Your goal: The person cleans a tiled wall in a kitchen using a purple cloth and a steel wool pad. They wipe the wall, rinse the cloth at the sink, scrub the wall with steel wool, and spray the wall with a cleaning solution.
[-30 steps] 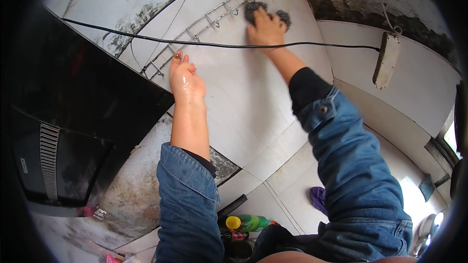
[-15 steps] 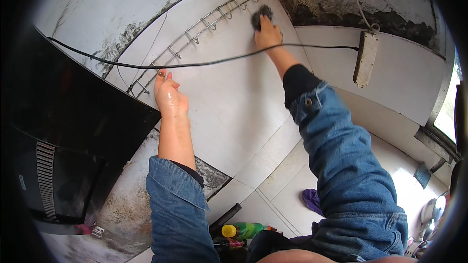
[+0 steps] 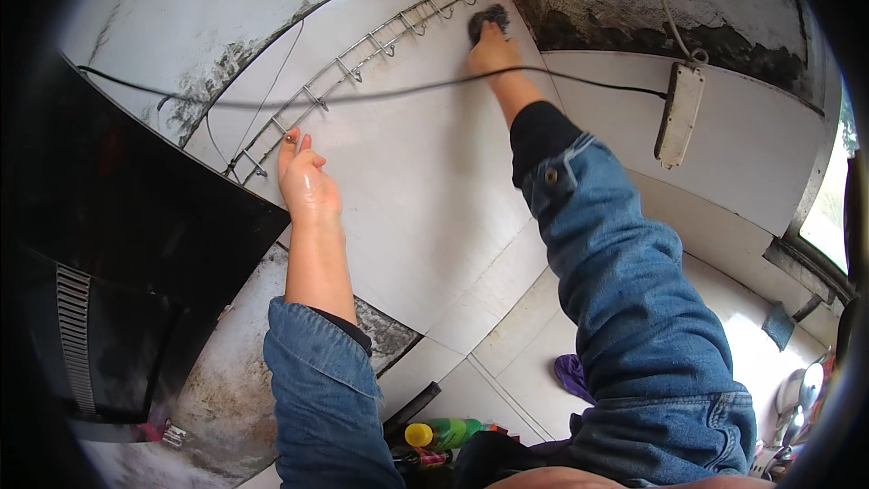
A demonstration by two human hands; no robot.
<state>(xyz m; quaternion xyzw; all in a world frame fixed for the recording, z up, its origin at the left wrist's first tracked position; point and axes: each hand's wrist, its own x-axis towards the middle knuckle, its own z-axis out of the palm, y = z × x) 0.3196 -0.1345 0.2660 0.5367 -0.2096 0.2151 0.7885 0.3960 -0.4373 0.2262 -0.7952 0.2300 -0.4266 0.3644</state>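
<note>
A long metal wire rack with hooks [image 3: 373, 45] runs diagonally over white tiles [image 3: 398, 181]. My left hand [image 3: 310, 183], wet at the palm, is at the rack's lower left end, its fingers curled and the fingertips on the wire. The exact grip is partly hidden. Near the rack's upper right end, my right hand [image 3: 498, 56] presses a dark scouring pad [image 3: 489, 22] against the tile, the arm stretched far out. A black cable [image 3: 407, 86] hangs across in front of the rack and passes over my right wrist.
A white power strip [image 3: 681, 116] hangs at the right, with the cable running into it. A large black appliance [image 3: 154, 181] stands at the left. Below are a green bottle with a yellow cap [image 3: 444, 433], a purple cloth [image 3: 573, 375] and a metal pot [image 3: 800, 391].
The black cable has swung upward and is now higher above my left fingertips. My right hand has slid the pad slightly along the tile. My left hand stays at the same end of the rack.
</note>
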